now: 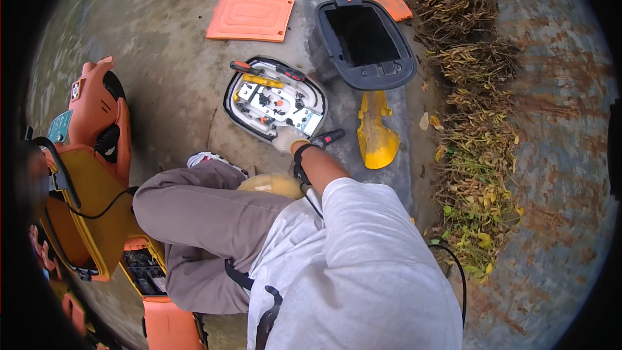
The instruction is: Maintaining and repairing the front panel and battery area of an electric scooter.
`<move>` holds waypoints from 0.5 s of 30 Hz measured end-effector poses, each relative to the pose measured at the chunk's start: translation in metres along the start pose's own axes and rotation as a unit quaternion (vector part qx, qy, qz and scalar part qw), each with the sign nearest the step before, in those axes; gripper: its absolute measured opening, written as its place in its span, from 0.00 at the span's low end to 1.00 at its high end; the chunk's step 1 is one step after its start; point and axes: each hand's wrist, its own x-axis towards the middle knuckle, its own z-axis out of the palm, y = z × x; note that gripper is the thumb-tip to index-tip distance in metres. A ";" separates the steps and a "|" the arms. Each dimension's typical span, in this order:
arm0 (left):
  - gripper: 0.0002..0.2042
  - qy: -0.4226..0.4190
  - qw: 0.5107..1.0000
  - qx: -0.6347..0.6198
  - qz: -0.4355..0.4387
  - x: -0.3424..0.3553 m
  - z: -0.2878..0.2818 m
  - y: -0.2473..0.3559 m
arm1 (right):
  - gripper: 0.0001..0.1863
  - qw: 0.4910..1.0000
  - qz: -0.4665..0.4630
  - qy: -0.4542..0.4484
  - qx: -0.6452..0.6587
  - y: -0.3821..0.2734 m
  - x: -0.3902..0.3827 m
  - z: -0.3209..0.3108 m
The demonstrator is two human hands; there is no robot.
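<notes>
My right hand point(289, 139), in a pale knit glove, is at the near rim of a shallow oval tray point(231, 109) with a dark edge and white inside. Its fingers look curled, but whatever they hold is hidden. Inside the tray lie dark screws point(265, 99), silvery plates point(308, 118) and a yellow-handled tool point(263, 81). A red-and-black handled tool point(242, 67) rests across the far rim, with another red-and-black handle point(289, 72) beside it. Just right of my hand, a black-and-red tool handle point(329, 137) lies by the tray. My left hand is out of view.
An orange scooter point(103, 113) with opened yellow-orange bodywork stands at left. Beyond the tray lies an orange panel point(251, 16). To the right are a dark grey open-framed bin point(402, 68), another orange panel point(389, 1) and a yellow curved cover point(376, 136). Dry plants point(476, 97) line the right side.
</notes>
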 end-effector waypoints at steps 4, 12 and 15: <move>0.30 0.007 0.998 0.035 -0.048 -0.028 -0.025 0.005 | 0.25 0.999 -0.029 -0.007 0.028 0.008 -0.005 -0.016; 0.31 0.061 0.980 0.090 -0.168 -0.106 -0.071 0.019 | 0.25 0.970 -0.148 -0.188 -0.049 0.030 -0.093 -0.105; 0.31 0.079 0.969 0.096 -0.211 -0.127 -0.070 0.021 | 0.21 0.938 0.122 -0.292 0.142 0.053 -0.147 -0.101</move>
